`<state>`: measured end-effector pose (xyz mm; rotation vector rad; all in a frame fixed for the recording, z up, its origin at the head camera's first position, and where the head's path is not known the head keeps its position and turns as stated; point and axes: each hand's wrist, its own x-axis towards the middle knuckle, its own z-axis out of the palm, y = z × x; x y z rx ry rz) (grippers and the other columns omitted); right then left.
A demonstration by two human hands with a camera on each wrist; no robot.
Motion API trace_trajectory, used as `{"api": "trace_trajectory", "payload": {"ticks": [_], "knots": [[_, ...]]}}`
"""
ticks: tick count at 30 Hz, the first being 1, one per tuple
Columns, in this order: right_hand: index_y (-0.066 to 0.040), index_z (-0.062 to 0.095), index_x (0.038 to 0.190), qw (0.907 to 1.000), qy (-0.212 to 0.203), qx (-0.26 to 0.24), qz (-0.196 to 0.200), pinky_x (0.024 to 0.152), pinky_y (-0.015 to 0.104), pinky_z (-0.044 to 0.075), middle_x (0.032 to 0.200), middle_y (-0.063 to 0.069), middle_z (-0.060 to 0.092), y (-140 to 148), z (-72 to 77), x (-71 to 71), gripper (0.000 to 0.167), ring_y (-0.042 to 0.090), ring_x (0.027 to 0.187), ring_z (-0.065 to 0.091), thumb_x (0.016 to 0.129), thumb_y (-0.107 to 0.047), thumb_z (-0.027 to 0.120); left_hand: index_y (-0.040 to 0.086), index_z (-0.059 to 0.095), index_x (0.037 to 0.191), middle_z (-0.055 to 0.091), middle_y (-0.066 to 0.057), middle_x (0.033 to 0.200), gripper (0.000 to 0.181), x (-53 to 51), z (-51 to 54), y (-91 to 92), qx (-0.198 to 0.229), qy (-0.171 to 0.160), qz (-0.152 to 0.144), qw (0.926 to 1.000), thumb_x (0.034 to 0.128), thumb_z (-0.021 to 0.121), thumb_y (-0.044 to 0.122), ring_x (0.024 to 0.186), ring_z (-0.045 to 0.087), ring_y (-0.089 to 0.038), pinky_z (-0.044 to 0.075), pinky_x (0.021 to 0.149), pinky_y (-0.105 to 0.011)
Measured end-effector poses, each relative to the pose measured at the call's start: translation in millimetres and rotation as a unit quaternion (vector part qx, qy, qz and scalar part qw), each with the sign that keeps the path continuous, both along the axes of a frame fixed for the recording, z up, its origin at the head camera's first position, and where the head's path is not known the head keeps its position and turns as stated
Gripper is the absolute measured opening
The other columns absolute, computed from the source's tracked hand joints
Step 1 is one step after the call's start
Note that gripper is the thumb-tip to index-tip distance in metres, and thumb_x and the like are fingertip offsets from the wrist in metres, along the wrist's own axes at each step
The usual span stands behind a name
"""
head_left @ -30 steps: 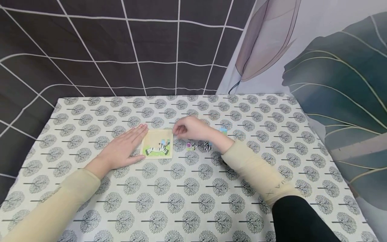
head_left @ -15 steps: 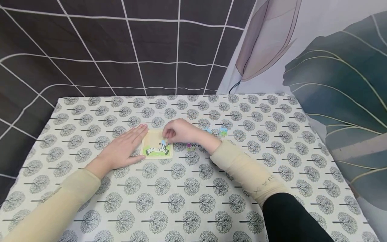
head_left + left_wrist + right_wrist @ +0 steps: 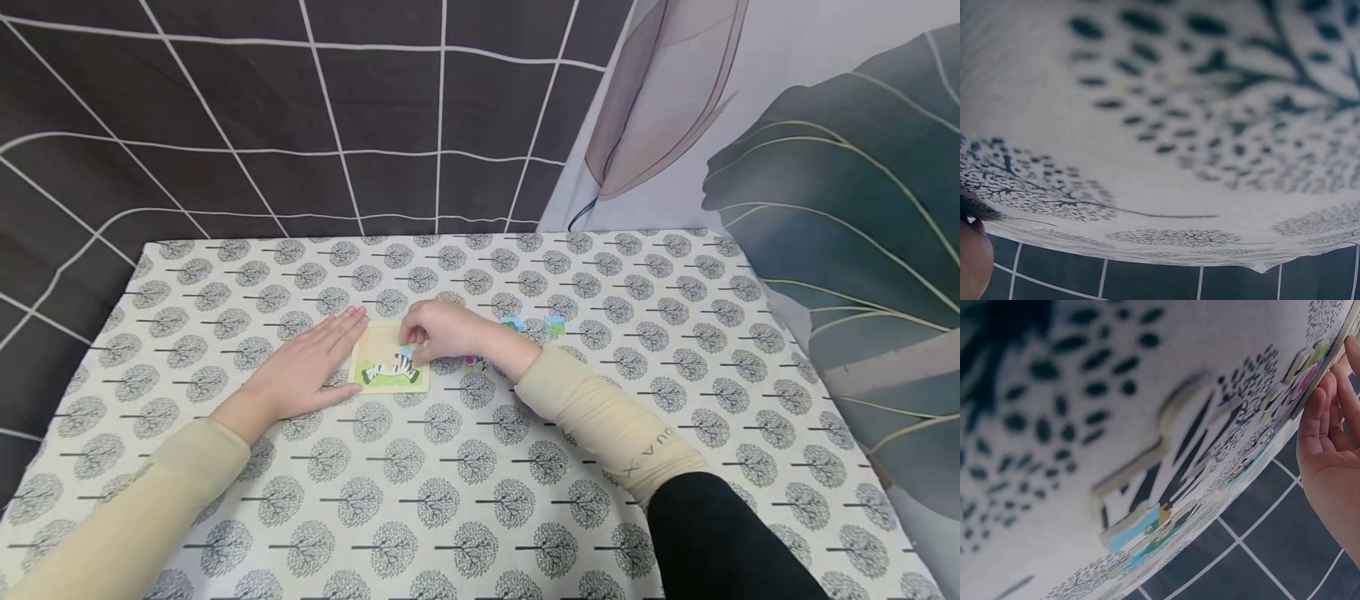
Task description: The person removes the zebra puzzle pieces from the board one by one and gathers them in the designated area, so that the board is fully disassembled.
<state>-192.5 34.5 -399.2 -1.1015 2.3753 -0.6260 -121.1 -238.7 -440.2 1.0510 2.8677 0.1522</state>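
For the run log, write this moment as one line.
left hand: flat, at left of frame; right hand: over frame's right side, grip unclear; zebra part: in frame; loose pieces: on cloth

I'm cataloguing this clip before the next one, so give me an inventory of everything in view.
Puzzle board: one, pale, on table, left of centre
Fitted pieces: count unclear, black-white and green, board's near part
Striped loose piece: one, black-white, blue edge, on tablecloth, right wrist view
Blue-green loose pieces: two, right of board
Pink-green loose piece: one, right of board
Tablecloth: one, white, dark trees, on table
Grid backdrop: one, dark, white lines, behind table
Leaf-print backdrop: one, pale, green and mauve leaves, right
Sleeves: two, beige, right also black, on arms
Left hand: one, board's left edge
Right hand: one, board's right side
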Motion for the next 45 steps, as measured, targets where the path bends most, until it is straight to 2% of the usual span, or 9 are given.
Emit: {"api": "trace_trajectory", "payload": {"ticks": [14,22,36,45], "knots": [[-0.006,0.074,0.114,0.9999,0.013,0.009,0.003,0.096,0.025,0.056,0.109,0.006,0.072,-3.0,-3.0,0.2,0.033,0.016,0.1,0.065,0.086,-0.014,0.088,-0.003,0.015,0.168,0.015,-0.02,0.178,0.096,-0.2,-2.2,-1.2,0.005,0.002,0.002,1.0,0.1033,0.055,0.056,0.165,0.02,-0.04,0.023,0.136,-0.05],[-0.007,0.072,0.111,0.9999,0.014,0.003,-0.005,0.094,0.025,0.055,0.107,0.005,0.07,-4.2,1.4,4.1,0.03,0.016,0.098,0.062,0.085,-0.011,0.088,-0.003,0.017,0.168,0.016,-0.02,0.178,0.096,0.3,-1.2,-0.6,0.003,0.003,0.003,1.0,0.1031,0.056,0.056,0.164,0.021,-0.04,0.025,0.135,-0.052],[-0.009,0.074,0.106,0.9994,-0.001,-0.028,-0.02,0.083,0.016,0.054,0.097,0.002,0.073,-3.9,1.0,4.3,0.022,0.011,0.087,0.064,0.087,-0.008,0.085,-0.003,0.016,0.168,0.015,-0.02,0.178,0.095,1.2,-0.8,0.1,-0.001,0.001,0.005,1.0,0.104,0.054,0.056,0.164,0.02,-0.04,0.024,0.135,-0.052],[-0.007,0.076,0.108,0.9998,0.006,-0.02,-0.002,0.081,0.016,0.054,0.095,0.004,0.075,-4.3,-0.6,5.2,0.016,0.011,0.084,0.064,0.093,-0.011,0.08,-0.002,0.017,0.168,0.016,-0.02,0.178,0.096,0.9,-0.6,0.3,0.004,0.005,0.005,1.0,0.1031,0.055,0.056,0.164,0.021,-0.04,0.024,0.135,-0.052]]}}
